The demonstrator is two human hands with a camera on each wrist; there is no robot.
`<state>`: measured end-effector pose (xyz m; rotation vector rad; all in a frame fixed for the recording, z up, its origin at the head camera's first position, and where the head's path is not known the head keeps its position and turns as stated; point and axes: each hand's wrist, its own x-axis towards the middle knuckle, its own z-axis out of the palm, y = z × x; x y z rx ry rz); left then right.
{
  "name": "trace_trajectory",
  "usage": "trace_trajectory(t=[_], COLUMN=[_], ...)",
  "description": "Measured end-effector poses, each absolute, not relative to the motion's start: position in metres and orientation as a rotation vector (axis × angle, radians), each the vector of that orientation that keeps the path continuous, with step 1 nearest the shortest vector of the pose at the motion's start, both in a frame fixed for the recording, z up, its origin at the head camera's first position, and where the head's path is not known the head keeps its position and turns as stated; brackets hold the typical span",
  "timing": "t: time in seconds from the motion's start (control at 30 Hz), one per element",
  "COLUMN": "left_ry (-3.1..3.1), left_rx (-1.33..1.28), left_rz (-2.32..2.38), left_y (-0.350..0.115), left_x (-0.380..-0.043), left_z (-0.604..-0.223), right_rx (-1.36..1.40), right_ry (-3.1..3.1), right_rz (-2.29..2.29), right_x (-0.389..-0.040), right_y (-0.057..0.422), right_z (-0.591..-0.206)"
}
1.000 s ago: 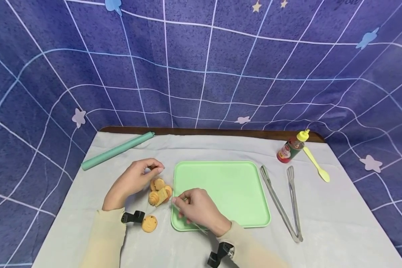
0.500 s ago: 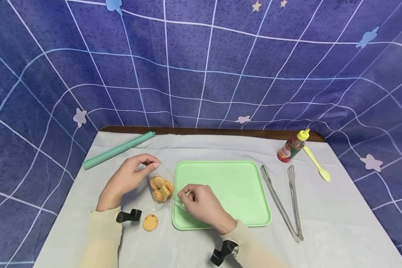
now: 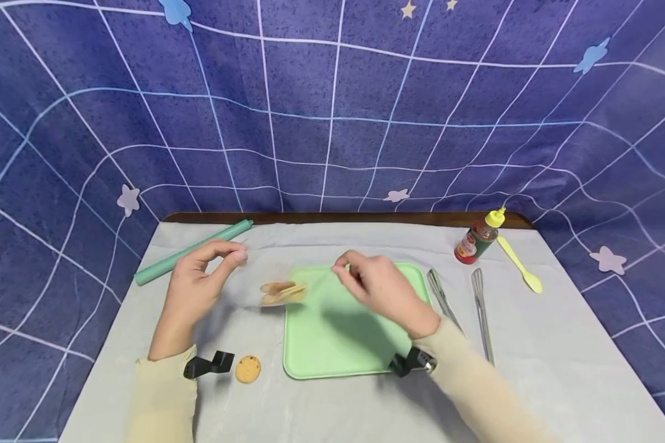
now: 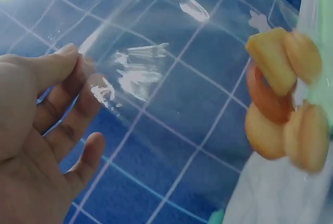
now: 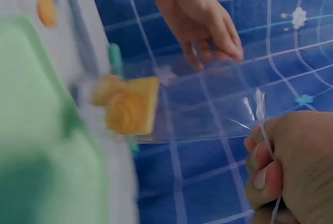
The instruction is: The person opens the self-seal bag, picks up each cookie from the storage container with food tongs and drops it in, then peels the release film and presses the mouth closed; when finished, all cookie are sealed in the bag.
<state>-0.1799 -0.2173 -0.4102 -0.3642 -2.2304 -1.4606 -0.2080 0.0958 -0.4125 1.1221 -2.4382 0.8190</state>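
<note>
A clear plastic drawstring bag [image 4: 171, 99] is stretched between my hands, lifted off the table. Several toy-like baked goods, biscuits and a bread slice [image 3: 282, 293], lie bunched at its bottom, hanging over the left edge of a green tray [image 3: 310, 344]. My left hand [image 3: 194, 289] pinches one upper side of the bag between thumb and fingertips. On the other side my right hand [image 3: 388, 292] grips its upper edge with a white string [image 5: 268, 140] running through the curled fingers. A round cookie [image 3: 248, 369] lies alone on the cloth beside the left wrist.
A teal roll [image 3: 194, 251] lies at the back left, behind the left hand. Metal tongs [image 3: 481, 307] rest right of the tray, partly behind the right forearm. A red sauce bottle [image 3: 476, 240] and a yellow spoon [image 3: 521, 267] are at the back right.
Both hands have risen and moved apart, the right one up and to the right across the tray. The bag with its baked goods has lifted from the cloth toward the tray.
</note>
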Motion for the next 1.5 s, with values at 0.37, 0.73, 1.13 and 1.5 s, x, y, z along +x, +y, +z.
trace_trajectory(t=[0.37,0.73,1.13,1.5], left_ry=[-2.023,-1.987,-1.912,-1.982], left_rx=[-0.529,-0.929,-1.517,-1.613], left_rz=[-1.444,-1.45,-1.554,-1.651], left_y=[-0.184,-0.172,-0.145,-0.133], left_x=[-0.18,-0.199,-0.193,-0.196], left_z=[-0.366,-0.366,-0.337,-0.341], right_rx=[1.187,1.738,1.702,1.757], right_ry=[-2.357,-2.395,-2.394,-2.282], right_rz=[0.695,1.072,1.574,1.859], right_x=[-0.222,-0.183,-0.201,-0.213], right_y=[0.125,0.153,0.126,0.108], right_z=[-0.353,-0.342,-0.354,-0.358])
